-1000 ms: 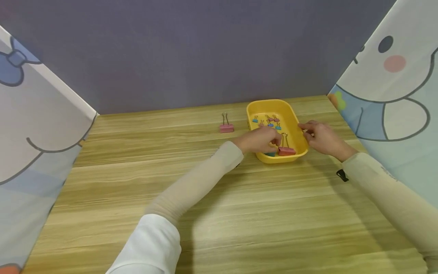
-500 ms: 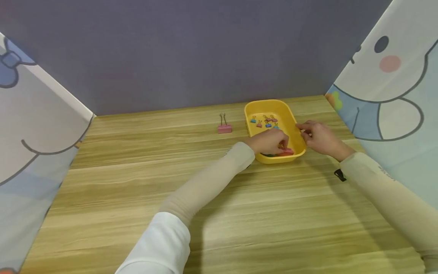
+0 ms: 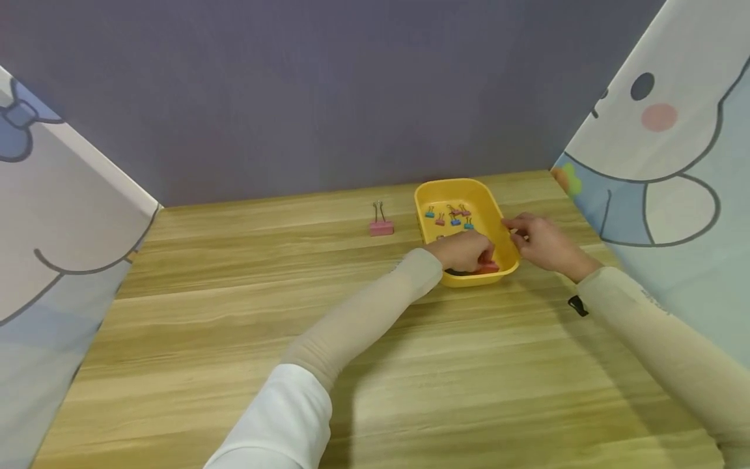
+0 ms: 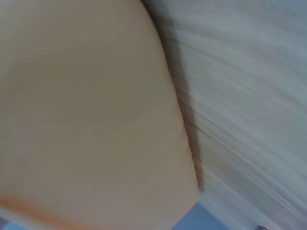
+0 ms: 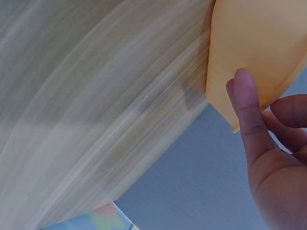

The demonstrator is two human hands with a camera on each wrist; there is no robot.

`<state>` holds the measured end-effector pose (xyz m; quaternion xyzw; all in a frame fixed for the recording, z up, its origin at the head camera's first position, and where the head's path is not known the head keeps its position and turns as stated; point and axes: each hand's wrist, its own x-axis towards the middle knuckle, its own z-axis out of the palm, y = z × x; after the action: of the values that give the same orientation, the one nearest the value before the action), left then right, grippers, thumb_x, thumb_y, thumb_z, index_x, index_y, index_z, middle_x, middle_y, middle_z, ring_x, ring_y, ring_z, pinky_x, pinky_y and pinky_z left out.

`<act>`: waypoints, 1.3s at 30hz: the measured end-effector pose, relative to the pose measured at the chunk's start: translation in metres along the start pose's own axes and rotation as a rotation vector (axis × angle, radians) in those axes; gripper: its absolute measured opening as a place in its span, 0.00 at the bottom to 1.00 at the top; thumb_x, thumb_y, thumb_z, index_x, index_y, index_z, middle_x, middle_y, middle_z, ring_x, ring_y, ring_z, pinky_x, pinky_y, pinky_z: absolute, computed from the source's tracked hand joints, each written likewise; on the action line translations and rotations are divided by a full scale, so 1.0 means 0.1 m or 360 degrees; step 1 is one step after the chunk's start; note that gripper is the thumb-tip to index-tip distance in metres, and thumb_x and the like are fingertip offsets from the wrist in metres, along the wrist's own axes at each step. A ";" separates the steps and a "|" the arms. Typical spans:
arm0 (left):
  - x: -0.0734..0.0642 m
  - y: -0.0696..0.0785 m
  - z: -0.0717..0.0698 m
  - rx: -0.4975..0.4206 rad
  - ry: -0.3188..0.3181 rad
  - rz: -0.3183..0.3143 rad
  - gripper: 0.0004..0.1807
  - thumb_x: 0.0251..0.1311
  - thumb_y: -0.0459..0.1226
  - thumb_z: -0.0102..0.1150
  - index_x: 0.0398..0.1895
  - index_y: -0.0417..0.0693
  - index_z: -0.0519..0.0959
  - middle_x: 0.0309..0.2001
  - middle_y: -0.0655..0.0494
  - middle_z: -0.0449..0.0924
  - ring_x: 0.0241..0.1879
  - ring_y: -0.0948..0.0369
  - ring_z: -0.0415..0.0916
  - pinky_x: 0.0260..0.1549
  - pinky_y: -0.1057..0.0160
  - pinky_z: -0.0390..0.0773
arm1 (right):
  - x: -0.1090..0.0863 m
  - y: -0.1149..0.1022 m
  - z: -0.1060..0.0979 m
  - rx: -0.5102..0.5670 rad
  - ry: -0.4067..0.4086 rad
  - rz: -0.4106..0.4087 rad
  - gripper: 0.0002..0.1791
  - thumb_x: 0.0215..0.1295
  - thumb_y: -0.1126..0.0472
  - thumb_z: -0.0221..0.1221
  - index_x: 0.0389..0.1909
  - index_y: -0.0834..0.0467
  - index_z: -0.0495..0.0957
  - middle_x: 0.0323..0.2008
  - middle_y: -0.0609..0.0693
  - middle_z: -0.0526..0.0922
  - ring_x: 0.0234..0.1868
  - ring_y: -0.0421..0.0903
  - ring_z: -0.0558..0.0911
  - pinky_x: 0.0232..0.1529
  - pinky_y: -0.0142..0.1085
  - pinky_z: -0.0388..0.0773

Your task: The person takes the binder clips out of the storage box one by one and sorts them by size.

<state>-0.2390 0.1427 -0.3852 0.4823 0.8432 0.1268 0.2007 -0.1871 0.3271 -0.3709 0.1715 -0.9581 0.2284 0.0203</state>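
Note:
A yellow plastic tray (image 3: 508, 264) sits on the wooden table near the back wall. Inside its near end, the curled fingers of my left hand (image 3: 463, 251) pinch a large red binder clip (image 3: 487, 268), largely covered by the hand. My right hand (image 3: 541, 242) grips the tray's right rim, and the right wrist view has its fingers (image 5: 247, 88) against the outer wall. Toward the tray's far end lie several small binder clips (image 3: 455, 221) in blue, teal and pink. Mostly bare skin fills the left wrist view, hiding that hand's fingertips.
Left of the tray, a large pink binder clip (image 3: 381, 228) lies on the table (image 3: 263, 293), handles toward the wall. A grey wall (image 3: 351, 98) stands behind, and printed cartoon panels (image 3: 674, 143) flank both sides.
My left hand has moved slightly right and down onto the red clip, covering its handles, which stood in view before. My right hand keeps hold of the rim. The view has shifted slightly.

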 end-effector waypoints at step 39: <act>-0.15 -0.15 -0.20 -0.0090 0.0171 0.0105 0.09 0.60 0.45 0.61 0.30 0.49 0.78 0.31 0.60 0.77 0.30 0.64 0.70 0.27 0.72 0.69 | 0.04 0.03 -0.01 0.0027 0.0000 -0.0018 0.19 0.63 0.75 0.50 0.55 0.76 0.71 0.44 0.64 0.76 0.28 0.49 0.72 0.26 0.35 0.70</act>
<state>-0.2525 0.1214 -0.3707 0.4966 0.8324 0.1828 0.1644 -0.1921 0.3286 -0.3712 0.1769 -0.9552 0.2365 0.0201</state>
